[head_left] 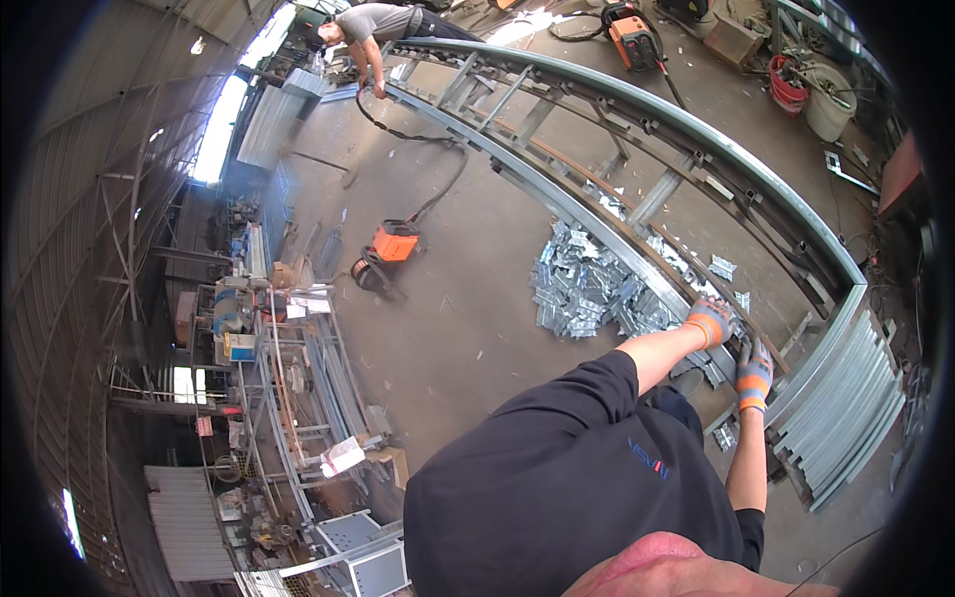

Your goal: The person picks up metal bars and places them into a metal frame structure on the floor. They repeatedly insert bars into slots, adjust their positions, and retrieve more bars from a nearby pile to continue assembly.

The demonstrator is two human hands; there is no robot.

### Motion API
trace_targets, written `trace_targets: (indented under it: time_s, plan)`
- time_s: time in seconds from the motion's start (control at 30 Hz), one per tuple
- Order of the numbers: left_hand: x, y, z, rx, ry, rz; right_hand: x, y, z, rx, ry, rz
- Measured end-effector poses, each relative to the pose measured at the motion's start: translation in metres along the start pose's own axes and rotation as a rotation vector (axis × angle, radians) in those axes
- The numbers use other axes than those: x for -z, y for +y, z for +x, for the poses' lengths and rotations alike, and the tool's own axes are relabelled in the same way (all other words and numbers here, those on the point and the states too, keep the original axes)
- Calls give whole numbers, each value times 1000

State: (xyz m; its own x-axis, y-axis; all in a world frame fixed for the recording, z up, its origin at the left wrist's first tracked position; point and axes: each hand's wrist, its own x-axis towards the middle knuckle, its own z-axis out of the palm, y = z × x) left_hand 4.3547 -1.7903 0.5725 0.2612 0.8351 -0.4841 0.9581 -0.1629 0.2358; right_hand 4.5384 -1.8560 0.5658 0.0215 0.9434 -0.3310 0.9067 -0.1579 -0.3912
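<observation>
My left hand [709, 320], in a grey and orange work glove, bends over the inner rail at the near end of a long metal frame [557, 194]. Close beside it, my right hand [755, 378], gloved alike, reaches into the same corner of the frame. The fingers of both hands look curled in. What lies between them is too small and covered to make out. Next to my left hand, a heap of small galvanized metal brackets [582, 284] spreads on the floor along the rail. A few loose brackets [723, 267] lie within the frame.
At the frame's far end, a co-worker [383, 22] leans over with both hands at the rail, near a dark cable [453, 184] running to an orange machine [395, 242]. Stacked metal strips [841, 413] stand at the right. Another orange machine [634, 42] and a bucket [831, 104] lie beyond.
</observation>
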Motion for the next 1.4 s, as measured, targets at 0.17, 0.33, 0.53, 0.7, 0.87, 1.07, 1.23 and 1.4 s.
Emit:
trace_targets:
  time_s: [0.17,0.33,0.53,0.7,0.87,1.07,1.23,1.4]
  plan:
    - [-13,-2,1,-65,123,-5,1,-6,1,63,60,-21]
    - [-10,-5,1,-93,130,-91,-5,-8,-1,130,117,-44]
    - [-8,-5,-5,-91,180,-34,-5,-7,3,93,133,-37]
    - [-6,-5,-7,-92,214,-45,0,-8,4,-22,-15,11]
    - [2,-5,-6,-88,122,-48,3,-11,-1,14,77,56]
    - [5,-5,-6,-95,95,-56,2,-10,2,-28,56,72]
    - [5,-4,-7,-85,97,-71,-1,-6,2,-8,47,44]
    - [7,-1,-10,-68,119,-53,-4,-5,2,-22,83,37]
